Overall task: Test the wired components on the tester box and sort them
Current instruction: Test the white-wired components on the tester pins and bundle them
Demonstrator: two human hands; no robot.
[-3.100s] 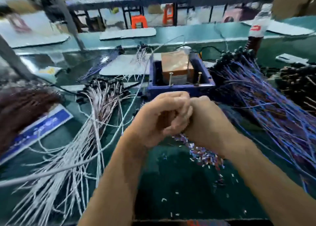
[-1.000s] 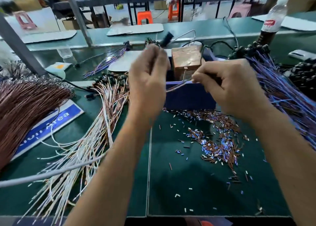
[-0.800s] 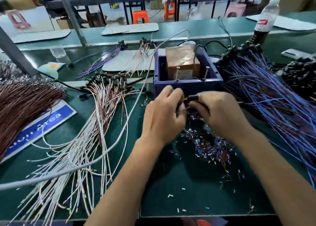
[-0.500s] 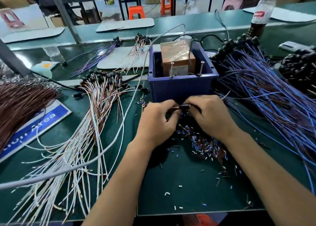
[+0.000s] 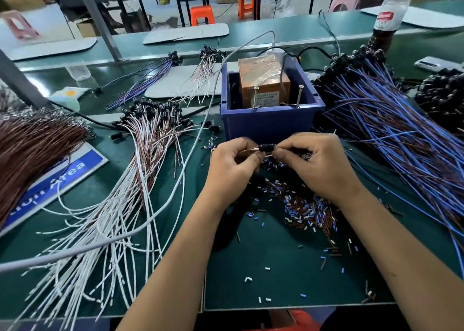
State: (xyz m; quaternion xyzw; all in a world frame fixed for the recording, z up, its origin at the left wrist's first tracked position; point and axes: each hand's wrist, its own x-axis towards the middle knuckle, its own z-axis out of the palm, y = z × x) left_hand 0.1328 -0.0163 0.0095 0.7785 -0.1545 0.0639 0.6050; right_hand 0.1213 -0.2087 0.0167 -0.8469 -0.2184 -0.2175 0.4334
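Note:
A small black wired component (image 5: 266,147) with thin brown and white leads is held just in front of the blue tester box (image 5: 271,123). My right hand (image 5: 319,166) pinches its black body. My left hand (image 5: 232,166) pinches its leads. The box holds an orange wrapped block (image 5: 262,78) and has two upright screws (image 5: 256,96) at its front rim. A fan of white and brown wired components (image 5: 140,160) lies to the left. A big heap of blue and brown ones (image 5: 391,135) lies to the right.
Cut bits of wire sleeve (image 5: 298,205) litter the green mat (image 5: 276,275) under my hands. A brown wire bundle (image 5: 30,152) covers a blue sign (image 5: 65,177) at far left. A grey cable (image 5: 155,220) crosses the bench. A bottle (image 5: 390,14) stands at back right.
Both hands came down from above the tester box to the mat in front of it. In the last half second they stayed there, still pinching the component.

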